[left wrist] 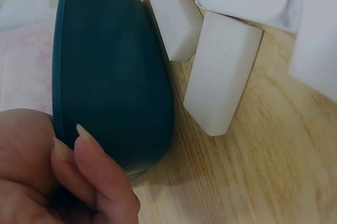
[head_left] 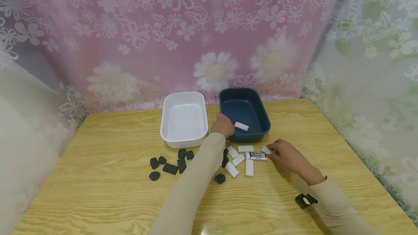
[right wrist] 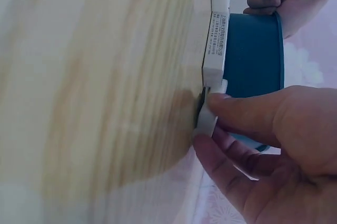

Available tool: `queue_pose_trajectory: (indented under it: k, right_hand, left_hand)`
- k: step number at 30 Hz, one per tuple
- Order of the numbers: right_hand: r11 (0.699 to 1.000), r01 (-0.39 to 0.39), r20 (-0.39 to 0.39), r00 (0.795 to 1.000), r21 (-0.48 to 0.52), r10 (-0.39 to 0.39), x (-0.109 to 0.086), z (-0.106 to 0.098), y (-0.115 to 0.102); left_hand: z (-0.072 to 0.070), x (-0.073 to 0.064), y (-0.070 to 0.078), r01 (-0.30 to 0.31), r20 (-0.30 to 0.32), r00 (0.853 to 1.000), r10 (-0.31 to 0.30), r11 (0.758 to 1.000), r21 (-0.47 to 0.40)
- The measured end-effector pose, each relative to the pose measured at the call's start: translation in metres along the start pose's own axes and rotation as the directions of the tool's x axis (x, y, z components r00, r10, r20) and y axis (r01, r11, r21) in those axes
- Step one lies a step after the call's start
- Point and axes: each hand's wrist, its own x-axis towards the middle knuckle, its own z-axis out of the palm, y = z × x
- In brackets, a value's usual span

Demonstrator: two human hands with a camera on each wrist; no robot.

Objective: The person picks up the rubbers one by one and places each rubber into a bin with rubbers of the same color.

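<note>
Right hand (head_left: 290,158): pinches white eraser (head_left: 266,150); a slack pinch could drop it.
Eraser's place: nearer the worktop's (head_left: 98,191) right edge than left.
Left hand (head_left: 223,126): curled beside blue tub (head_left: 249,138), gripping cannot tell; bumping could shift it.

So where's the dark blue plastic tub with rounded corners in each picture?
Head: the dark blue plastic tub is just right of the middle.
Left wrist: the tub is left of the middle, its outside showing.
Right wrist: the tub is right of the middle, partly behind the right hand.
Shared landmark: the left hand, at its rim.
</note>
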Motion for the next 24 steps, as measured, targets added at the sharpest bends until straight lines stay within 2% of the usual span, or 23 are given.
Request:
queue_pose_trajectory:
  k: [7, 13, 19, 24]
  right_hand:
    - [0.996, -0.025, -0.048, 0.998, 0.09, 0.029, -0.007, -0.009, -0.006]
    - [0.989, 0.037, -0.158, 0.987, 0.141, -0.014, -0.001, -0.023, -0.02]
    - [0.977, 0.062, -0.275, 0.962, 0.202, -0.004, 0.027, -0.029, -0.022]
    - [0.973, 0.046, -0.289, 0.957, 0.227, 0.022, 0.064, -0.026, -0.01]
  left_hand:
    - [0.001, 0.0, -0.001, 0.004, -0.001, 1.0, -0.004, 1.0, -0.016]
    - [0.0, -0.001, -0.001, 0.002, -0.005, 1.0, -0.002, 1.0, -0.021]
    - [0.001, 0.0, -0.001, 0.0, 0.002, 1.0, 0.0, 1.0, -0.012]
    - [0.003, 0.005, 0.0, 0.008, 0.022, 1.0, -0.007, 1.0, -0.011]
